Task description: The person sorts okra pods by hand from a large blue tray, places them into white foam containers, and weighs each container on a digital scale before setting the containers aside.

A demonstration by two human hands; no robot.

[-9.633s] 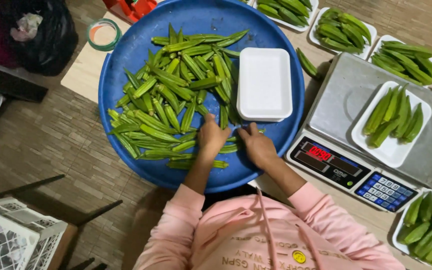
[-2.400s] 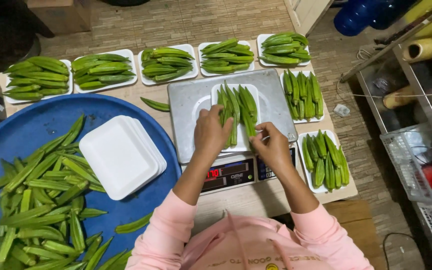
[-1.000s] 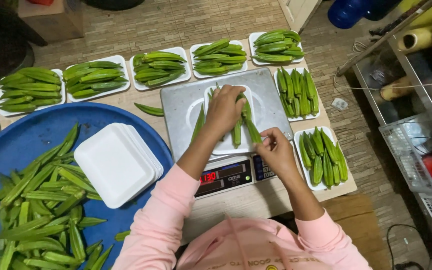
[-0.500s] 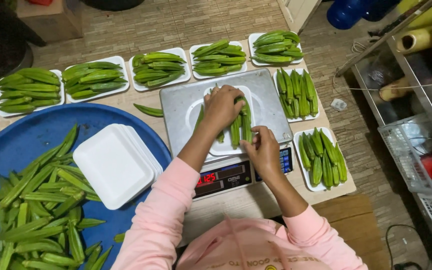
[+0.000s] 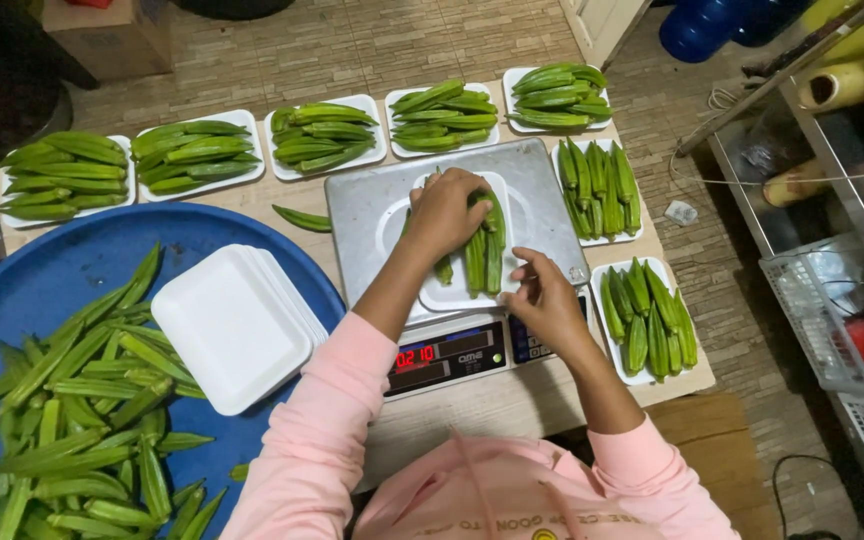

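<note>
Your left hand (image 5: 445, 212) lies curled over okra pods (image 5: 482, 255) on the white foam tray (image 5: 439, 293) atop the scale (image 5: 452, 350); right hand (image 5: 544, 303) pinches tray's near-right edge. Filled trays (image 5: 642, 320) crowd right, tabletop (image 5: 497, 405) edge close.

The left hand (image 5: 447, 210) has slid over the okra (image 5: 482, 255) (now partly hidden on its tray).

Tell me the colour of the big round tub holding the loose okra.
Blue: the tub, seen in the head view.
</note>
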